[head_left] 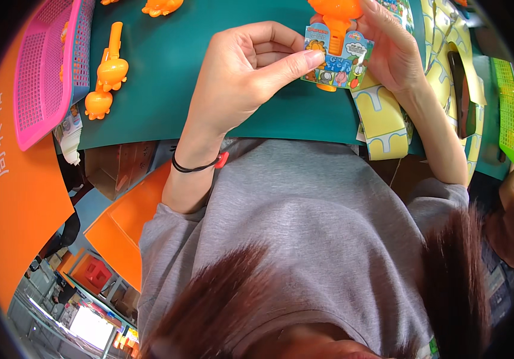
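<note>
Orange plastic toy is held up over the far part of the green mat, right of centre. A printed card lies across its stem; the stem shows in the card's upper notch and again below its near edge. Whether the card goes fully around behind cannot be told.

The right hand is closed about the toy's rounded upper part, some fingers hidden; this grip appears to steady the toy and leave the stem exposed. The left hand pinches the card's left side, thumb on the printed face, fingers bent behind, presumably to keep the card flat against the stem.

Right of the hands, a yellow label strip lies in folds, its near end over the mat's near edge; the position seems chosen for easy reach by the right hand. To the left, two orange figures, the farther with a long stem, rest just beside a pink basket, apparently set aside to leave working room. More orange pieces lie at the far edge. A lime-green basket stands at the far right, near another person's arm
</note>
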Tool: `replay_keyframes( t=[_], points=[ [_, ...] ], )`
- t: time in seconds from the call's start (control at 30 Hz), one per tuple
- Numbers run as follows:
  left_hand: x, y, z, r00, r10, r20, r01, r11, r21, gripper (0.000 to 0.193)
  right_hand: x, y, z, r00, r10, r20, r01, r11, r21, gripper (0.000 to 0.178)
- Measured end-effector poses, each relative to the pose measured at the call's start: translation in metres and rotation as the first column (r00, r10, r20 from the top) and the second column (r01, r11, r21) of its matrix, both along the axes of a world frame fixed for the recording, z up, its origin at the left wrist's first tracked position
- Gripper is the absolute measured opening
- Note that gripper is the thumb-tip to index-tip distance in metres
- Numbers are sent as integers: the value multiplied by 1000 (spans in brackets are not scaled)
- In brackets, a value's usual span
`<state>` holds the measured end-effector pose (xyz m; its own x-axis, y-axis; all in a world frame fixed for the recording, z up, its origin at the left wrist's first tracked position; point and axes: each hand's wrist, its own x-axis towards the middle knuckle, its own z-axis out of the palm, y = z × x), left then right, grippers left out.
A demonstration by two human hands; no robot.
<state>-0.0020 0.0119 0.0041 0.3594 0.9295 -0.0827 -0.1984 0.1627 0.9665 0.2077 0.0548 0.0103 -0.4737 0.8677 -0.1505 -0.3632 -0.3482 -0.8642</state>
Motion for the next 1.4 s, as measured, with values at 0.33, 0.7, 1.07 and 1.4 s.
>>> replay_keyframes(
  t=[0.33,0.7,1.07,1.4],
  points=[
    [2,0,-3,1000,23,-21,-23,1000,22,16,1,1,1,1000,15,23,-15,1000,2,52],
    [3,-2,-6,998,55,-37,-54,998,30,16,0,1,-3,1000,-9,3,9,1000,-16,51],
    [-2,-6,1,995,89,50,-88,996,-23,15,2,5,-8,1000,-25,-20,25,1000,2,49],
    [-1,-3,-4,997,49,66,-49,999,-6,17,1,7,-11,999,-9,-48,10,1000,24,49]
  ],
)
